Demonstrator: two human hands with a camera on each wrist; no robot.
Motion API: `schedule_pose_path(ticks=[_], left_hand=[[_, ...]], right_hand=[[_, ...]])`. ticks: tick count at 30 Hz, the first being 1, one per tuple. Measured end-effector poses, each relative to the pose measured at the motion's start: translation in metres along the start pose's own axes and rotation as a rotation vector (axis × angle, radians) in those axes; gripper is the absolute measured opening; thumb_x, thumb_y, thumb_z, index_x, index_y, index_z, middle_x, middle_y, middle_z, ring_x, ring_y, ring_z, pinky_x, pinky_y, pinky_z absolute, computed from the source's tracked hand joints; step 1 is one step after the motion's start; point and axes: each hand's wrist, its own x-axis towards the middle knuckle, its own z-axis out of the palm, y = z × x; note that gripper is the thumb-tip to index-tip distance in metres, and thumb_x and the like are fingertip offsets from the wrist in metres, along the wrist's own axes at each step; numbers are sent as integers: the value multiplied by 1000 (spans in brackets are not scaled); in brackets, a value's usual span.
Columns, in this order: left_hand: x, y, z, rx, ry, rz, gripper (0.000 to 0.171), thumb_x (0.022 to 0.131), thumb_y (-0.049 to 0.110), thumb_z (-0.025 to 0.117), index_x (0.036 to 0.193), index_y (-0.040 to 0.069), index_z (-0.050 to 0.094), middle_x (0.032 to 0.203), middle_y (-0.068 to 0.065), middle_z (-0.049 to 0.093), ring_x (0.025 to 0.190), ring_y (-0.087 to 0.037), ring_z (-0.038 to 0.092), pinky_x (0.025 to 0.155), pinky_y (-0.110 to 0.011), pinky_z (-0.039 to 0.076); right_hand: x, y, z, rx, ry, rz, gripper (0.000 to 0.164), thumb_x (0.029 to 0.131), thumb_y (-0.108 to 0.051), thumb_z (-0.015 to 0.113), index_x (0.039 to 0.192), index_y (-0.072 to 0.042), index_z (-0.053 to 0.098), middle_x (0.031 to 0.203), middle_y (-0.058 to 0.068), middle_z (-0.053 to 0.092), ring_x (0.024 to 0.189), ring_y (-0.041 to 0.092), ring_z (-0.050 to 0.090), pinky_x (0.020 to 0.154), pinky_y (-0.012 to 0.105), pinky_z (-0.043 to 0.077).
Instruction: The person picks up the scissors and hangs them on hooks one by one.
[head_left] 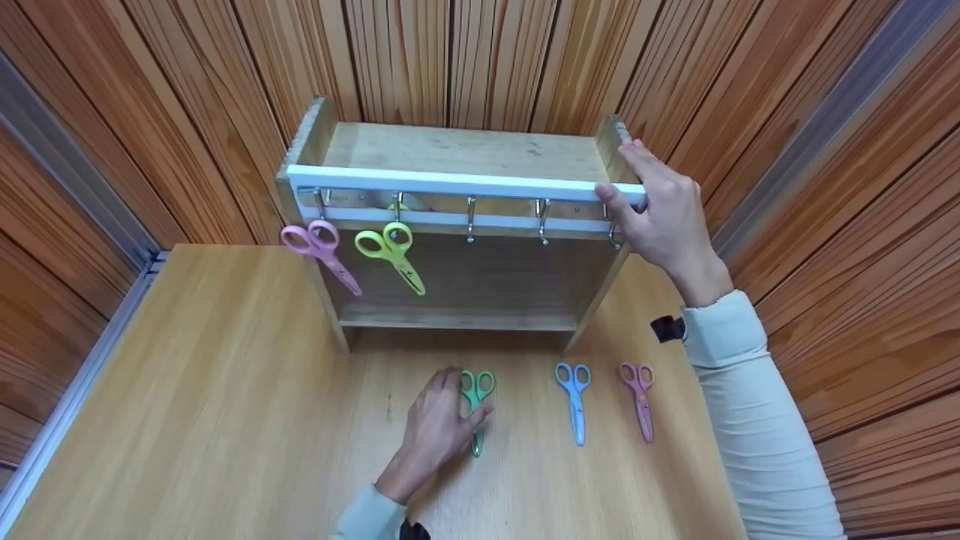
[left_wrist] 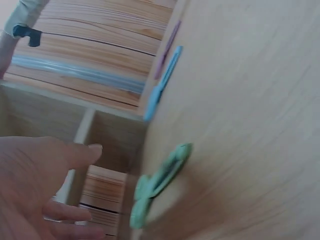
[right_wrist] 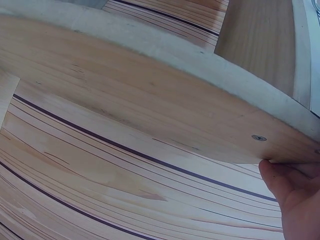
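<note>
My left hand (head_left: 437, 420) hovers over the table at the green scissors (head_left: 478, 386), fingers loose and thumb spread. In the left wrist view the green scissors (left_wrist: 160, 182) lie on the tabletop, apart from the fingers. My right hand (head_left: 666, 214) grips the right upper corner of a wooden shelf (head_left: 465, 150), thumb over its white front rail and fingers along the side panel. The right wrist view shows one digit (right_wrist: 282, 182) against that panel. Purple scissors (head_left: 322, 251) and yellow-green scissors (head_left: 394, 251) hang from hooks on the rail.
Blue scissors (head_left: 574, 401) and pink scissors (head_left: 639, 401) lie on the wooden table (head_left: 225, 420), right of the green pair. Several metal hooks (head_left: 470, 219) along the rail hold nothing. Wood-panelled walls (head_left: 487, 60) stand behind and at both sides.
</note>
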Motion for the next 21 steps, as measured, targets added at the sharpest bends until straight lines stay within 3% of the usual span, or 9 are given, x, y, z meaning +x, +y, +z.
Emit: schedule_pose_path(ticks=[9,17,21], left_hand=[[-1,-1,23,98,-5,37,82,88,39,86,145,-10,54,151,-33,55,139,-47,56,107,-53,55],[1,1,35,242,57,61,72,87,32,86,136,-14,59,141,-34,62,130,-45,64,92,-48,63],[2,4,40,415,84,87,68,88,37,84,130,-13,64,133,-32,68,123,-41,70,87,-43,65]], right_hand=[[1,0,-1,3,17,-4,87,100,-73,50,147,0,58,156,17,55,149,34,50,122,56,41],[1,-1,1,-2,10,8,85,100,-71,51,148,-2,58,158,16,53,150,34,49,122,56,40],[0,-1,1,-3,9,6,85,100,-72,50,148,-2,58,158,16,53,150,34,49,122,56,40]])
